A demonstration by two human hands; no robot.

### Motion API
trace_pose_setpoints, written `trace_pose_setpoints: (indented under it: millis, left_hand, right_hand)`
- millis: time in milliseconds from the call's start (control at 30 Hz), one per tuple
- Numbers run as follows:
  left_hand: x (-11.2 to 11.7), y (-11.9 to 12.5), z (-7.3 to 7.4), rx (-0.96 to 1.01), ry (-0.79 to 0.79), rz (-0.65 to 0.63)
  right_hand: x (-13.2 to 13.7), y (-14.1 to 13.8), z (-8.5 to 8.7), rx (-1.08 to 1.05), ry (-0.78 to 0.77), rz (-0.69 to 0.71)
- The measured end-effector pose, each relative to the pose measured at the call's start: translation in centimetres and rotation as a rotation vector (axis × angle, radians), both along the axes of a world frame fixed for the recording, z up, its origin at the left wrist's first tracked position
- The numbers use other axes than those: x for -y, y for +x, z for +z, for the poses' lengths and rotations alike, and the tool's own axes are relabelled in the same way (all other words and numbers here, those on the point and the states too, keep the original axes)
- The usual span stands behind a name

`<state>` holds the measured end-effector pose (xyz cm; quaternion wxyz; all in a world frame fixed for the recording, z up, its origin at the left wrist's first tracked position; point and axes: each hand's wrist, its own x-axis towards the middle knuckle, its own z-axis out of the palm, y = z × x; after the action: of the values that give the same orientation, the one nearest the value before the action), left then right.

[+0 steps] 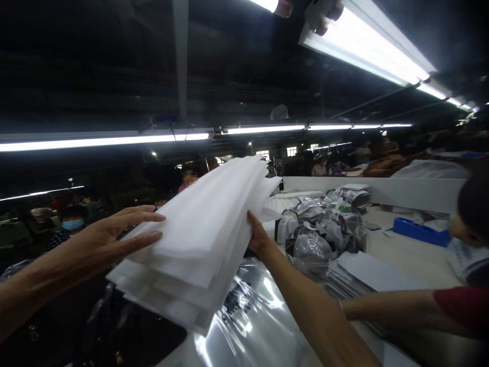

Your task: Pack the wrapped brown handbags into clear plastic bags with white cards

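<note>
A thick stack of white foam sheets [206, 229] is lifted above the table, slanting up and away from me. My left hand [114, 234] lies flat against the stack's left side, fingers stretched out along the top sheet. My right hand [257, 237] grips the stack's right edge, thumb on top and fingers hidden underneath. Below the stack lies a shiny clear plastic bag [252, 316] with dark print, and a dark bag [126, 331] sits at the lower left.
A pile of clear-bagged grey items [324, 229] sits on the white table [401, 255]. Flat white sheets [367, 275] lie beside it, a blue tray [420, 232] further right. A co-worker's forearm in a red sleeve [412, 308] reaches in from the right. Other people work in the background.
</note>
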<state>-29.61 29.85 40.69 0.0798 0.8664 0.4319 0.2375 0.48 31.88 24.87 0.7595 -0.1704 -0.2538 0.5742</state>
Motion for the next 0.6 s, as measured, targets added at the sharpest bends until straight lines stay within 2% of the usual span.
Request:
trace_pose_setpoints:
  millis: [67, 167, 300, 433, 600]
  left_hand:
    - [-0.9, 2.0, -0.4, 0.001, 0.102, -0.074]
    - [-2.9, 5.1, -1.7, 0.018, 0.196, -0.176]
    - [-6.7, 8.3, -4.1, 0.029, 0.245, -0.217]
    - [-10.9, 10.7, -6.6, 0.026, 0.264, -0.251]
    - [-16.9, 14.2, -9.9, -0.016, 0.316, -0.264]
  right_hand:
    - [-1.8, 2.3, 0.5, 0.008, 0.017, -0.041]
    - [-4.6, 5.5, 0.8, 0.02, 0.037, -0.098]
    - [-8.8, 9.1, 0.1, 0.045, 0.069, -0.149]
    - [-13.2, 11.7, -2.1, 0.049, 0.065, -0.208]
    - [-19.3, 14.4, -6.3, 0.046, 0.023, -0.263]
